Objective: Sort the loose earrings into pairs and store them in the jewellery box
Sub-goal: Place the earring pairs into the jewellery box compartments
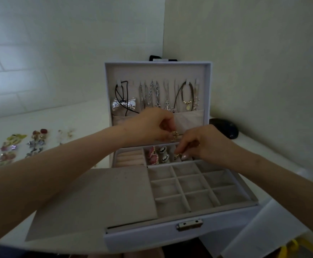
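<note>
Pinching gold earrings (174,135) (177,155), both hands (150,127) (207,145) meet above the jewellery box (226,214).

A single wide-angle head camera looked forward and down, close over the grips: left hand (152,125) pinched a gold earring (174,135) mid-frame, right hand (206,144) pinched a second earring (178,155) just below-right.

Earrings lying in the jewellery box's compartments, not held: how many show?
4: two pink earrings together in one rear compartment, two black-and-white earrings in the next compartment to the right. The right hand may hide more.
</note>
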A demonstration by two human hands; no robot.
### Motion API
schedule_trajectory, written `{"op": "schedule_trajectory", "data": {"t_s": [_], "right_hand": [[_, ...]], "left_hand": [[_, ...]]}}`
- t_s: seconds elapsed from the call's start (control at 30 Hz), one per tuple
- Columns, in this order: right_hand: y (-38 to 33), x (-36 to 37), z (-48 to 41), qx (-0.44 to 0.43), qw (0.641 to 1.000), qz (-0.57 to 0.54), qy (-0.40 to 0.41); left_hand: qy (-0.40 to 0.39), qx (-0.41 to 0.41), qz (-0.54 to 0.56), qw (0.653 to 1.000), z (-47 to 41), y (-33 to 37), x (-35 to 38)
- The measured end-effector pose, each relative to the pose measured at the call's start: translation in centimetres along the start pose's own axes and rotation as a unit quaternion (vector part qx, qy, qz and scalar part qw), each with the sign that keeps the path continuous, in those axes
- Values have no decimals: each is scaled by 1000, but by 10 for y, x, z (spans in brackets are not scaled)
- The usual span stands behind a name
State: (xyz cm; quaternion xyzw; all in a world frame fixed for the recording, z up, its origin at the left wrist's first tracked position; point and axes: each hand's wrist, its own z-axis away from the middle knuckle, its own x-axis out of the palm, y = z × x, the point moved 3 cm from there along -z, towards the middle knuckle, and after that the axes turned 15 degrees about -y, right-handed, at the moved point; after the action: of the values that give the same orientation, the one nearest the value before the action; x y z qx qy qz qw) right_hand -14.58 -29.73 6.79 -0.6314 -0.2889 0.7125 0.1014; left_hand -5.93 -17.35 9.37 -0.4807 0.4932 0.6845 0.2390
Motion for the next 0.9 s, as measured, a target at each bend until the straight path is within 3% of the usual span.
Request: {"op": "schedule_trajectory", "data": {"t_s": [0.07,0.23,0.43,0.67,0.9], "right_hand": [[1,-3,2,-3,1000,-7,10],[12,-25,2,38,985,-92,144],[11,-14,-6,10,979,-149,135],[18,-7,-9,23,989,-81,122],[17,-5,-10,31,993,-25,108]], "left_hand": [[2,7,1,1000,-1,1,0],[2,29,30,999,-1,4,1],[-9,34,23,999,-4,5,8],[-6,30,-145,989,-9,4,13],[-12,52,-171,984,-8,4,16]]}}
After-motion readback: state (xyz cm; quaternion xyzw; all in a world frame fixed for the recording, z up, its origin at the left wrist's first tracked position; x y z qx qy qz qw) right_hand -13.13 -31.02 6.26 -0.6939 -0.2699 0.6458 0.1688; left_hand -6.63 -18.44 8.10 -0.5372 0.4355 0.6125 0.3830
